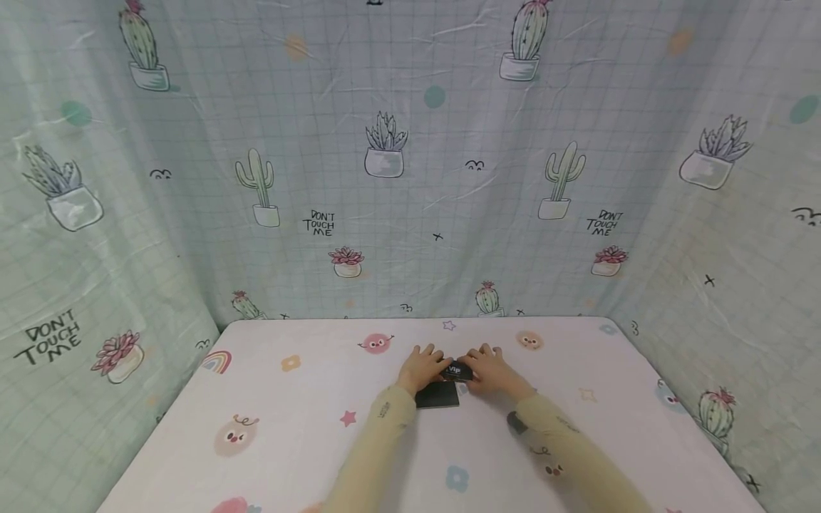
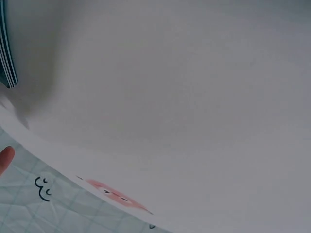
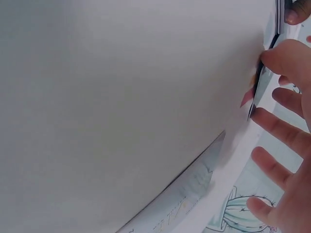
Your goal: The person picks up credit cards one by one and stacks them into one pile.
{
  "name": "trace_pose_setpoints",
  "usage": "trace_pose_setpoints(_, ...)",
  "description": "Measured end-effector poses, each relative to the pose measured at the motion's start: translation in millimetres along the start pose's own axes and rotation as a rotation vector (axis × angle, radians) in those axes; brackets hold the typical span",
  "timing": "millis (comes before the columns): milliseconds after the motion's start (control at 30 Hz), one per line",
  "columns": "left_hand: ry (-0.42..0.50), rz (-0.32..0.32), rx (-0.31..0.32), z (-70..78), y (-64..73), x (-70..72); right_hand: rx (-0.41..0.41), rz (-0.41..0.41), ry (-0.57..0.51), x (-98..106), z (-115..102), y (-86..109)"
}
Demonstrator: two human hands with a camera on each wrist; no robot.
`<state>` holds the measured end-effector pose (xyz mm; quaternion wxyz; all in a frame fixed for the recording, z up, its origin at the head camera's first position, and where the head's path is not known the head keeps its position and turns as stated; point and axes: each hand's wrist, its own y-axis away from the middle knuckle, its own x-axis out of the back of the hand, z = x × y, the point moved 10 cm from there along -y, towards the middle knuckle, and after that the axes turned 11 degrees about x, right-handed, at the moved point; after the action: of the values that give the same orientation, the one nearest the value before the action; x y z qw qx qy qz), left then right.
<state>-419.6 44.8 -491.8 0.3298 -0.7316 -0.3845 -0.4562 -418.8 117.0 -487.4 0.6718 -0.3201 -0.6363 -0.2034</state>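
Note:
A black card with white "VIP" lettering is between the two hands in the head view. My right hand pinches its right end between thumb and fingers; in the right wrist view the dark card is seen nearly edge-on, with the other fingers of the right hand spread. My left hand holds black cards at the left end, its thumb against a layered edge. Below the left hand lies a flat black rectangle. At the left wrist view's edge, a dark stack shows pale stripes.
A white table printed with cartoon faces, stars and flowers extends around the hands. A cactus-print curtain hangs behind it and at both sides. A small dark object shows beside the right sleeve.

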Motion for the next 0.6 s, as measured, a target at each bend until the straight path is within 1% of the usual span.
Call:
trace_pose_setpoints(200, 0.017, 0.004, -0.005, -0.8, 1.2, 1.6, -0.089, -0.079, -0.034, -8, 11, -6.3)
trace_pose_setpoints(300, 0.023, -0.004, -0.001, -1.3, 0.2, -0.2, -0.137, -0.123, -0.059, -11, 16, -8.4)
trace_pose_setpoints(400, 0.03, -0.017, 0.013, -2.7, -1.2, -3.2, -0.18, -0.159, -0.106, -12, 19, -9.7)
trace_pose_setpoints(500, 0.026, -0.029, 0.028, -4.4, -2.3, -5.8, -0.211, -0.185, -0.144, -13, 19, -10.5)
trace_pose_setpoints(600, 0.017, -0.035, 0.034, -5.0, -2.9, -6.9, -0.223, -0.202, -0.171, -15, 20, -11.2)
